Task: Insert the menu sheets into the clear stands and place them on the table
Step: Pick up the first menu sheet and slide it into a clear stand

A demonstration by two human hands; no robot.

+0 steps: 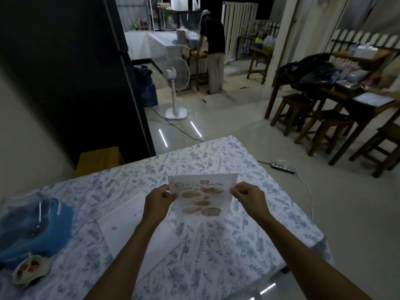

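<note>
**Menu sheet, held over tabletop**

Menu sheet (pixel 202 191): pinched at its side edges by left hand (pixel 159 199) and right hand (pixel 249 197), likely kept taut and square for sliding into a clear stand. Spare sheets (pixel 129 221) lie on the floral tabletop (pixel 249 234).

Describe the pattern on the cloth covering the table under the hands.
The tablecloth is white with a blue-grey floral, leafy sprig print, clearest in the head view.
</note>
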